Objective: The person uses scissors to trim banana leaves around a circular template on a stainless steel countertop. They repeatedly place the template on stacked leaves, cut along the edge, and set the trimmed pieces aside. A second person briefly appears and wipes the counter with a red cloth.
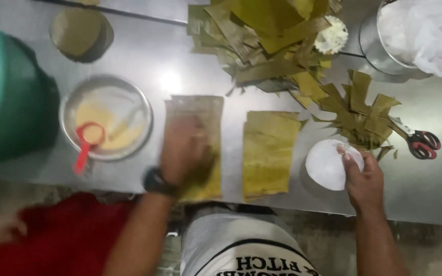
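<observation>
Your view is moderately lit from overhead, with a warm, slightly yellow cast. A soft white glare spot sits on the metal table [167, 82], just above the leaf under your left hand [182, 153]. That hand is smeared by motion blur, its fingers indistinct; your right hand [364, 179] is sharper. The whole picture is soft and lacks fine detail. The plastic bag [425, 30] at the top right is nearly washed out. Shadows are weak, darkest beside the green tub [21, 112] and under the table edge.
</observation>
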